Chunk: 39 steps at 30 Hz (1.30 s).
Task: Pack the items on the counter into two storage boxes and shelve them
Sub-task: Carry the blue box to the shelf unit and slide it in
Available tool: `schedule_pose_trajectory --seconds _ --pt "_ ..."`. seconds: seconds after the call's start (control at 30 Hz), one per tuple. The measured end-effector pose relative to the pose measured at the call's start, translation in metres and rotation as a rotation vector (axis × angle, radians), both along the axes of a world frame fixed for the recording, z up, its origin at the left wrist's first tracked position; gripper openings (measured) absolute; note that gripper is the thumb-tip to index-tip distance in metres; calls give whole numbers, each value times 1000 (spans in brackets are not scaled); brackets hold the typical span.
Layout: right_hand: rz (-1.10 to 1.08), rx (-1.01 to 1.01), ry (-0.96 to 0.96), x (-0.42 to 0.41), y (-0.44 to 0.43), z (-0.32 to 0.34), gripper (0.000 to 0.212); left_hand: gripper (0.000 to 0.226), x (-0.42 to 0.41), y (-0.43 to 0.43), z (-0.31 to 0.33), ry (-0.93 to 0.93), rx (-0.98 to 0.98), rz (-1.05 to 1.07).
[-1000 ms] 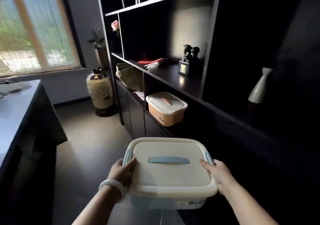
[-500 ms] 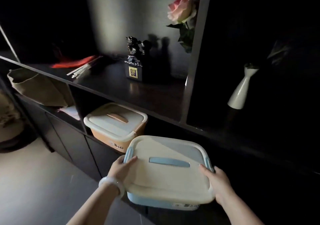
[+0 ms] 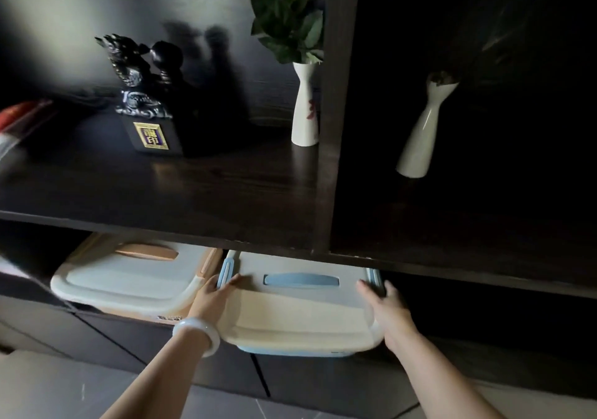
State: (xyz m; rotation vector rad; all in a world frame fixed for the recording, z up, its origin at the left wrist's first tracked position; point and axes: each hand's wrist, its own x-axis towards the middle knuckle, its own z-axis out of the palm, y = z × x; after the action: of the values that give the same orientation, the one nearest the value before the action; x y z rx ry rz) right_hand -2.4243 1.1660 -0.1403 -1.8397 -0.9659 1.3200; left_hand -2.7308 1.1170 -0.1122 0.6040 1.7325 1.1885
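Blue box sits half in under the shelf board, just beside the orange box, my left hand and right hand each clasping a side; best, I judge, to push level and straight, clear of both.

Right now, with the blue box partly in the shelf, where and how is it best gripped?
Grip the blue box by its side edges, from the front, as the left hand and right hand do. Its handle sits close under the shelf board, so reaching from above looks cramped.
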Motion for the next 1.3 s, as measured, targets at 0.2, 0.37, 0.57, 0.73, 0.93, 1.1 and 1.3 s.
schedule_pose_trajectory --seconds 0.2,0.37,0.57,0.73,0.93,1.1,1.3 --pt "-74 -7 -53 -10 -2 -3 89 24 -15 18 -19 93 -17 -81" --pt "-122 16 -117 -15 -5 -4 85 38 -23 25 -29 157 -51 -124" --pt "-136 24 -135 -16 -5 -1 81 47 -26 26 -33 165 -104 -157" --pt "-149 13 -132 -19 -7 -1 81 41 -30 11 -41 78 -70 -178" --pt "-147 -13 -159 -32 -7 -6 79 62 -34 -18 -48 -115 -12 -143" --pt "-142 -29 -192 -35 -7 -4 83 75 -10 -46 -50 -361 -85 -168" --pt "-12 -53 -193 -26 8 3 96 54 3 -47 -36 -520 -53 -108"
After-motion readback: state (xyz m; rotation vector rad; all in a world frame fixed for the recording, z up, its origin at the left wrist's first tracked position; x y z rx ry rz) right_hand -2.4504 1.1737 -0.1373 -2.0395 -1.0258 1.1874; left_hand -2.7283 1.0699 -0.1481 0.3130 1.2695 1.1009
